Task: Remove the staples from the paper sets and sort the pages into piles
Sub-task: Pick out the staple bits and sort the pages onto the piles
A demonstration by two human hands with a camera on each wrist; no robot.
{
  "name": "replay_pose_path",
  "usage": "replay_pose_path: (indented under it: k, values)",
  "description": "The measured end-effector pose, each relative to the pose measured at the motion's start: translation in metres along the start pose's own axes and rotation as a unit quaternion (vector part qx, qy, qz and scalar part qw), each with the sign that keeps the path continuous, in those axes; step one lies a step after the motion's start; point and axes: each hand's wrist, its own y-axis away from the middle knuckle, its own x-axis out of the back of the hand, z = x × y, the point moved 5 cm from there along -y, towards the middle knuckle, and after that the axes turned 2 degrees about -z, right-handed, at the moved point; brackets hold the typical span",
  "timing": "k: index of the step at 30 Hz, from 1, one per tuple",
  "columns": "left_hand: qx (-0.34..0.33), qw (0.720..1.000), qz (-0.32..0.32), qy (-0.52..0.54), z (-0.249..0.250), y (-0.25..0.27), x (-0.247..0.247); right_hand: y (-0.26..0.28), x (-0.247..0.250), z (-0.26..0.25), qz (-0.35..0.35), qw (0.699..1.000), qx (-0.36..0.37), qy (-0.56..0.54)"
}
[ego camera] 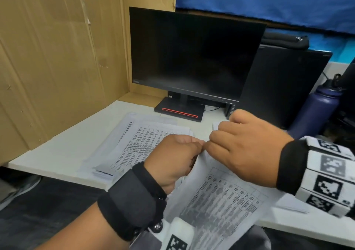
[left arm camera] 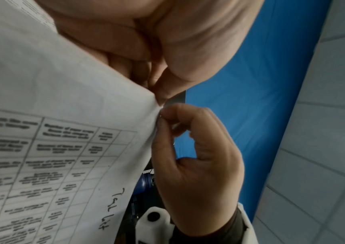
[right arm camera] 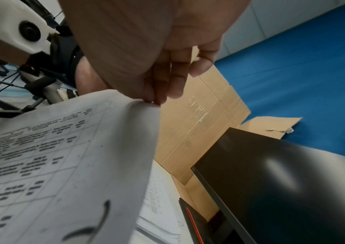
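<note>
A stapled paper set (ego camera: pixel 215 198) printed with a table is held up over the desk edge. My left hand (ego camera: pixel 172 159) pinches its top corner between thumb and fingers (left arm camera: pixel 163 92). My right hand (ego camera: pixel 242 146) meets it at the same corner, with its thumb and forefinger (left arm camera: pixel 167 118) pinched right at the paper's tip. In the right wrist view those fingertips (right arm camera: pixel 157 99) nip the corner of the paper set (right arm camera: pixel 67 156). A tiny glint shows at the pinch, too small to name. A pile of loose pages (ego camera: pixel 138 140) lies on the desk to the left.
A dark monitor (ego camera: pixel 192 57) on a stand with a red stripe (ego camera: pixel 179 112) stands behind the papers. Cardboard panels (ego camera: pixel 57 57) wall the left side. A dark blue bottle (ego camera: pixel 318 107) stands at the right. More sheets (ego camera: pixel 288 205) lie under my right wrist on the white desk (ego camera: pixel 63 149).
</note>
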Motion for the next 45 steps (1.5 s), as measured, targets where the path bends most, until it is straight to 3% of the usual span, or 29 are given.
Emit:
replay_pose_path:
  k: [4,15,26,31,34,38,41,45]
  values:
    - [-0.045,0.998,0.019,-0.042,0.010,0.004,0.001,-0.010,0.011,0.005,0.011,0.999,0.011,0.033]
    - [-0.054,0.995,0.079,-0.016,0.028,0.006,0.022,-0.049,0.017,0.016,-0.006,0.995,0.045,0.091]
    - [-0.075,0.994,0.065,0.041,0.034,0.007,0.025,-0.059,0.020,0.025,0.008,0.995,-0.034,0.093]
    - [-0.118,0.984,0.126,0.037,0.039,0.009,0.029,-0.067,0.030,0.027,-0.024,0.992,-0.074,0.096]
    - [-0.154,0.972,0.175,0.012,0.040,0.010,0.032,-0.072,0.031,0.028,-0.071,0.985,-0.145,0.059]
    - [-0.205,0.957,0.201,-0.047,0.048,0.014,0.034,-0.077,0.023,0.030,-0.148,0.936,-0.315,-0.050]
    - [-0.228,0.953,0.184,-0.076,0.054,0.018,0.031,-0.061,0.015,0.032,-0.111,0.838,-0.465,-0.262]
    - [-0.198,0.961,0.177,-0.075,0.046,0.013,0.033,-0.040,-0.003,0.024,0.003,0.714,-0.540,-0.446]
